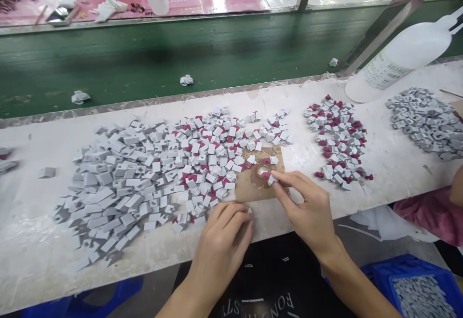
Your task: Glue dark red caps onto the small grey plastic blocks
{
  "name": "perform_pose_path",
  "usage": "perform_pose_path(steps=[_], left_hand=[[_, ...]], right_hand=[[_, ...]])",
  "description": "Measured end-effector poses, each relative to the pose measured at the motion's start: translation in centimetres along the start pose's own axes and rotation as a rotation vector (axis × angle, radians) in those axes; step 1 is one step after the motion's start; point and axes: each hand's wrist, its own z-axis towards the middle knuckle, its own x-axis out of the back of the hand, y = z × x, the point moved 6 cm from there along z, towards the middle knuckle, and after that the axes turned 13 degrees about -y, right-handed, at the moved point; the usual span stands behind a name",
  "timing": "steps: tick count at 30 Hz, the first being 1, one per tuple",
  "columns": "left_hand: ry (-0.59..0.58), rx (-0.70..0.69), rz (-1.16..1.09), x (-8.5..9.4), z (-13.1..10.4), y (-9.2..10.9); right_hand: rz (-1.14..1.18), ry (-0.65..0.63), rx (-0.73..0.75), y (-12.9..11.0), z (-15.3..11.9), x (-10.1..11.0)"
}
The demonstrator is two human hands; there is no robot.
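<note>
My right hand (304, 202) pinches a small grey and dark red piece (271, 179) between thumb and forefinger, over a brown card (246, 189) with a small round wet spot (262, 170) on it. My left hand (227, 231) is closed, resting at the near side of the card; a bit of grey shows at its fingertips, but what it holds is mostly hidden. Left of the card spreads a large pile of grey pieces (119, 188), mixed with grey and dark red pieces (206, 154) on its right side. A few pieces lie on the card's far part.
Right of the card lies a group of grey-red pieces (340, 139), then a grey pile (427, 120). A white bottle (401, 60) leans by a metal post. Beyond runs a green belt (144, 58). A blue crate (419, 284) stands below; a person's sleeve (430, 214) is at right.
</note>
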Motion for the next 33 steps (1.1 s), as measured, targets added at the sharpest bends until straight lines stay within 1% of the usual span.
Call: perform_pose_path(steps=[7,11,14,17,19,22,26,28,30,33], left_hand=[[-0.044,0.077,-0.063,-0.3,0.1,-0.6],[-0.085,0.069,-0.103,-0.2,0.3,-0.3],[-0.095,0.059,-0.100,-0.3,0.1,-0.3],[-0.099,0.081,-0.039,-0.5,-0.5,-1.0],[-0.129,0.082,-0.014,-0.6,-0.9,-1.6],[-0.206,0.016,-0.002,-0.7,-1.4,-2.1],[-0.289,-0.103,0.077,0.0,-2.0,-2.5],[-0.318,-0.158,0.122,0.4,-2.5,-2.6],[-0.349,-0.181,0.162,0.6,-2.9,-2.7],[-0.327,-0.117,0.209,0.8,-3.1,-2.6]], right_hand=[[0.017,0.001,-0.002,0.0,0.1,0.6],[0.112,0.027,-0.063,0.4,0.0,1.0],[0.294,0.036,-0.153,1.5,0.0,1.2],[0.578,0.030,-0.265,2.9,0.1,1.0],[0.753,0.031,-0.327,3.8,0.3,1.0],[0.958,0.007,-0.417,4.8,0.6,1.1],[1.162,-0.043,-0.522,5.6,0.8,1.3],[1.207,-0.059,-0.534,5.8,0.8,1.4],[1.195,-0.073,-0.525,5.8,0.8,1.4],[1.089,-0.071,-0.473,5.4,0.7,1.1]])
